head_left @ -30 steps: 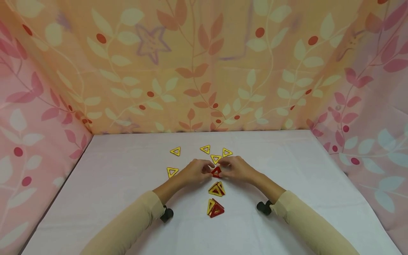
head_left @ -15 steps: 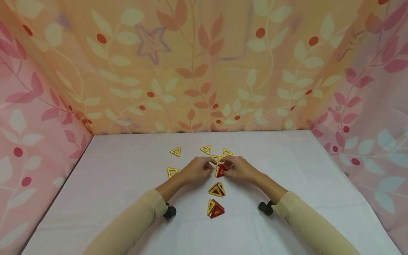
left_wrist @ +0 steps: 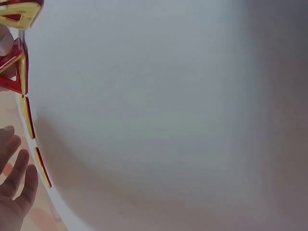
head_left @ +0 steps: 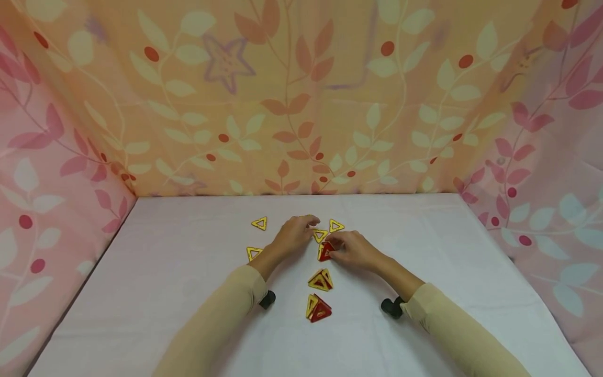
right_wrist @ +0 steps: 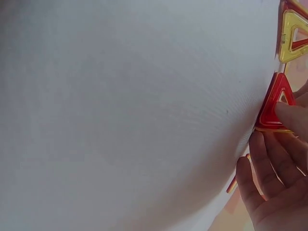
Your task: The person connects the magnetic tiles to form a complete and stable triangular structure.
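Observation:
My right hand [head_left: 352, 248] pinches a red triangular magnetic tile [head_left: 326, 251]; in the right wrist view the thumb lies on its face. A yellow triangular tile stands against that red tile [left_wrist: 10, 72] on the left, in the left wrist view. My left hand [head_left: 296, 233] reaches over the far part of the table with its fingers [left_wrist: 30, 185] spread and nothing held. It covers most of a flat yellow tile. Just right of its fingertips lies another yellow tile [head_left: 320, 235].
Two small leaning groups of red and yellow tiles stand nearer me, a middle one [head_left: 321, 280] and a front one [head_left: 319, 308]. Flat yellow tiles lie at the back left [head_left: 259, 223], the left [head_left: 254, 253] and the back right [head_left: 336, 225]. Patterned curtains surround the white table [head_left: 155, 293].
The red tile has shifted slightly right and now leans with a yellow one. My left hand has left it and moved away from me; the right hand stays there.

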{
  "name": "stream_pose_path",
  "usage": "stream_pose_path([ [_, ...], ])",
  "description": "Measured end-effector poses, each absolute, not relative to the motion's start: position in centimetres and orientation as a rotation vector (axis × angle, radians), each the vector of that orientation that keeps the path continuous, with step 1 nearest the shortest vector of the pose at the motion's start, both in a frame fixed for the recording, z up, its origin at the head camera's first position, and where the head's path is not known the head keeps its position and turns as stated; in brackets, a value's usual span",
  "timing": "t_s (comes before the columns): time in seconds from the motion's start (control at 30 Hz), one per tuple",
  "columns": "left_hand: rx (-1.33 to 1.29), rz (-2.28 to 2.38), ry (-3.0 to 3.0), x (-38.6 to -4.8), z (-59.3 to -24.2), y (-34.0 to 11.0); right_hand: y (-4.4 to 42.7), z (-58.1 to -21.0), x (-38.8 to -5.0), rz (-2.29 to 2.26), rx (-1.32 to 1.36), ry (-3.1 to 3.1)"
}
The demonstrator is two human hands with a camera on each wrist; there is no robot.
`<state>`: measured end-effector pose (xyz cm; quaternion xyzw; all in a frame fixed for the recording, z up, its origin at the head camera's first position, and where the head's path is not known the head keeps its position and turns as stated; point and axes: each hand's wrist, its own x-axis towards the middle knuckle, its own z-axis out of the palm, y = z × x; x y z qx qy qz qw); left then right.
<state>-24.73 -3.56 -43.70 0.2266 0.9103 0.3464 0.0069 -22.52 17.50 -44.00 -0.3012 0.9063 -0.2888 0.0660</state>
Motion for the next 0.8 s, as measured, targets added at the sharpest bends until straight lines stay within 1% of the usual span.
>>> stream_pose_path([
  [0.23, 0.793, 0.999, 2.856, -24.9, -43.9, -3.2, 17.4, -43.8, -22.6, -0.837, -0.935, 2.746],
  [0.63, 0.77, 0.888, 2.887, -24.4, -43.9, -4.0, 17.4, -43.6, -22.2, -0.828, -0.938, 2.761],
  [0.8, 0.721, 0.934, 2.848, -23.7, -43.8, -4.8, 17.5, -43.7, -22.1, -0.821, -0.921, 2.771],
])
